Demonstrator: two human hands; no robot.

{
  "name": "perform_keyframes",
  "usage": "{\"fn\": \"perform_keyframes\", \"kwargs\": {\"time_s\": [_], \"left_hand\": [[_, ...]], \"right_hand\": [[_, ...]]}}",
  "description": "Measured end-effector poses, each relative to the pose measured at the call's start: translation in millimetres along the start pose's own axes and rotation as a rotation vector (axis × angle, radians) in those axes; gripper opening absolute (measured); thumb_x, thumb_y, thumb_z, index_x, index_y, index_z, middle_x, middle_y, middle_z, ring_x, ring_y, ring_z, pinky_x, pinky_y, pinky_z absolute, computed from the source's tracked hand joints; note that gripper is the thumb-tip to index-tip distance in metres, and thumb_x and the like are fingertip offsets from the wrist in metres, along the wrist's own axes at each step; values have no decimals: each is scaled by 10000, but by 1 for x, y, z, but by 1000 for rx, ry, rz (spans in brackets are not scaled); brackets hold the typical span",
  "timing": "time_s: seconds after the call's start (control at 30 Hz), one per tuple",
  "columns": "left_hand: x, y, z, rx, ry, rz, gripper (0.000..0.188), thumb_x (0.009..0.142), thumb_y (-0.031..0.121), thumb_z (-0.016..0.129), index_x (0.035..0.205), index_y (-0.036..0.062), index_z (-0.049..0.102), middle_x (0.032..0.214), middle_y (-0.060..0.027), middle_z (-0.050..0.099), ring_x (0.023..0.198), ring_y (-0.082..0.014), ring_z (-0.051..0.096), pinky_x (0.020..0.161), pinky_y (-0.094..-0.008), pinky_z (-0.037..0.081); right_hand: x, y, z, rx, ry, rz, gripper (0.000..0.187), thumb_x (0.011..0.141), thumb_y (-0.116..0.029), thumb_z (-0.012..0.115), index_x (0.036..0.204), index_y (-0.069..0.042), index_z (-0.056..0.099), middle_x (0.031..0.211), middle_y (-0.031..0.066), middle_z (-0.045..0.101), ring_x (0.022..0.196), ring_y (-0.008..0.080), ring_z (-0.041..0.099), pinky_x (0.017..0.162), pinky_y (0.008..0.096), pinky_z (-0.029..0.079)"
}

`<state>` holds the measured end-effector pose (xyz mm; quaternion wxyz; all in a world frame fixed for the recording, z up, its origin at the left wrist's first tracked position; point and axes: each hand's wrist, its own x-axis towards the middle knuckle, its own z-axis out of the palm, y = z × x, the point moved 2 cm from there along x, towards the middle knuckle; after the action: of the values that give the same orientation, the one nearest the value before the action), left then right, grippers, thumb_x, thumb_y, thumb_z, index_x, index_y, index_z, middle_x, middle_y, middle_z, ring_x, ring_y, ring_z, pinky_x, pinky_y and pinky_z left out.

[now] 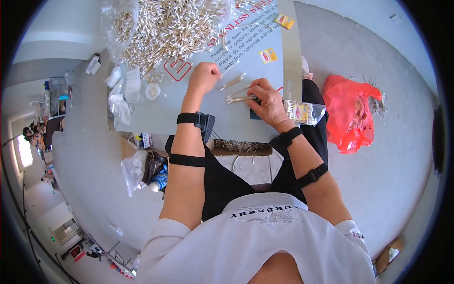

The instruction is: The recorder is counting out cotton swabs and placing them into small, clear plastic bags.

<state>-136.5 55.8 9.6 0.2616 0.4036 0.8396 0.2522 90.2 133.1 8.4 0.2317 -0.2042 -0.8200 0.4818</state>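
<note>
My right hand is closed on a small bundle of cotton swabs, whose white tips point left. A few more cotton swabs lie loose on the table between my hands. My left hand hovers left of them with its fingers curled together; what they hold, if anything, I cannot make out. Beyond it spreads a large heap of cotton swabs, partly in clear plastic. Beside my right wrist, a clear packet of cotton swabs with a yellow label sits at the table's right edge.
Two yellow cards lie on the printed grey tabletop. A small round white container and crumpled white plastic are at its left. Below the near edge is a box of swabs. A red plastic bag stands on the floor at right.
</note>
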Motion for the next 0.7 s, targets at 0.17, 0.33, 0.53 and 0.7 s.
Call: {"fn": "perform_keyframes", "kwargs": {"time_s": [0.17, 0.33, 0.53, 0.7], "left_hand": [[10, 14, -1, -40, 88, 10, 165, 730, 185, 731, 732, 28, 681, 708, -146, 671, 669, -290, 649, 626, -372, 497], [45, 50, 4, 107, 374, -24, 299, 725, 300, 748, 801, 18, 679, 778, -167, 685, 722, -324, 666, 666, -404, 513], [61, 54, 13, 164, 475, -282, 295, 716, 304, 713, 821, 30, 687, 842, -193, 693, 804, -365, 675, 729, -440, 533], [57, 37, 11, 186, 292, -167, 136, 724, 194, 667, 767, 69, 699, 823, -167, 694, 797, -340, 678, 722, -430, 535]], "right_hand": [[-1, 0, -3, -14, 0, 8, 185, 718, -60, 715, 862, -29, 603, 1046, 100, 575, 831, 314, 630, 730, 377, 520], [-1, 2, -2, -23, 3, 5, 180, 719, -58, 712, 861, -30, 604, 1037, 103, 575, 833, 317, 630, 723, 376, 518], [0, -1, 1, 3, 14, -30, 178, 716, -62, 709, 855, -34, 602, 1035, 104, 570, 815, 327, 622, 716, 391, 517], [-1, 2, -2, -44, 21, -40, 179, 715, -75, 711, 854, -38, 604, 1033, 98, 570, 804, 325, 619, 714, 399, 518]]}}
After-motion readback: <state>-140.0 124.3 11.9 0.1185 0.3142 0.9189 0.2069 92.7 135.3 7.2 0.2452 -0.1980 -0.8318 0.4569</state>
